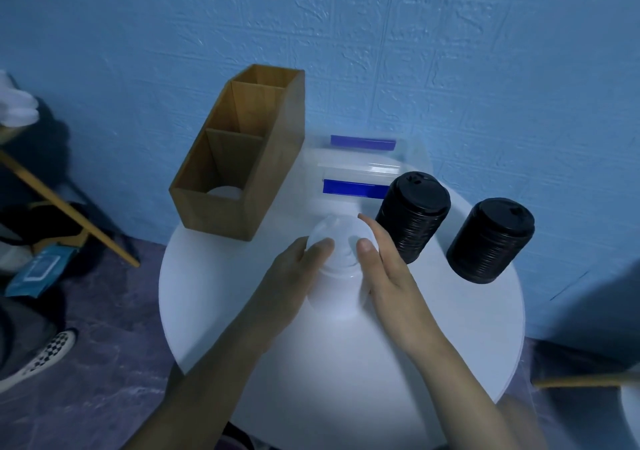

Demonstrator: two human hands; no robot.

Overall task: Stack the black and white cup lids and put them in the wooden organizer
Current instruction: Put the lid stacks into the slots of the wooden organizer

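Gripping the white lid stack [343,241] from both sides, left hand [294,273] and right hand [388,276] curled round it, thumbs on top.
White table [346,380] under the hands; wooden organizer [273,158] beyond the left hand, a white lid [224,193] in its nearest compartment; near black stack [412,217] beside the right fingers, far black stack [490,241] further right.

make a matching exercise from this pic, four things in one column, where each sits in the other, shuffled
1. tall white stack of cup lids
2. wooden three-compartment organizer
3. clear plastic box with blue clips
4. rightmost black lid stack

A. back left of the round white table
B. alone near the table's right edge
C. held between left hand and right hand
D. at the back, right of the organizer

Pairs: 1-C, 2-A, 3-D, 4-B
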